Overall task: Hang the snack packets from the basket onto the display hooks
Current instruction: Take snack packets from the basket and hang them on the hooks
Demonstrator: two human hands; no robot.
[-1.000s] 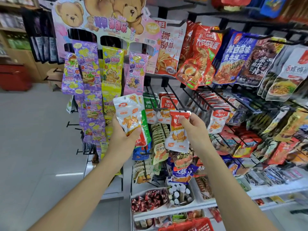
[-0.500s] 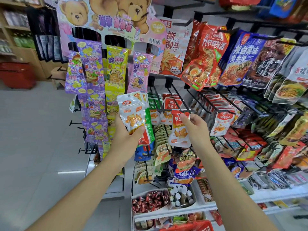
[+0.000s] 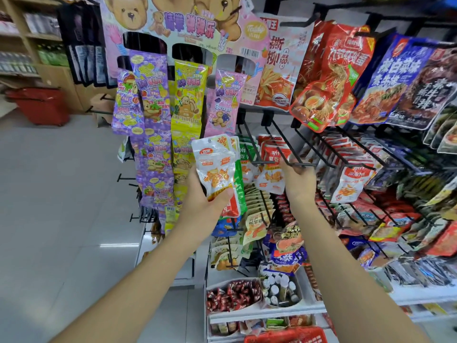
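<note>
The red-and-white packet (image 3: 270, 178) now hangs on the hook (image 3: 304, 165), set back from the tip and in line with the matching packets behind it. A second ago it was at the hook's front bar, pinched at its top edge by the right hand (image 3: 300, 184). The packet has therefore passed over the tip and moved along the wire.

The right hand remains at the hook tip, fingers curled, just beside the hung packet. Whether its grip still has hold of the packet's edge cannot be determined from this view.

The left hand (image 3: 205, 201) is unchanged. Its grip is closed around the lower part of a stack of packets (image 3: 217, 169), thumb across the front, with a white packet facing out and green and red ones behind. The stack is held upright, left of the hook and near it.

Judged result: one packet is hung, or needs only release. The remaining stock is the held stack, plus whatever lies in the red basket (image 3: 284, 336) at the bottom edge of the view; its contents are not visible.
</note>
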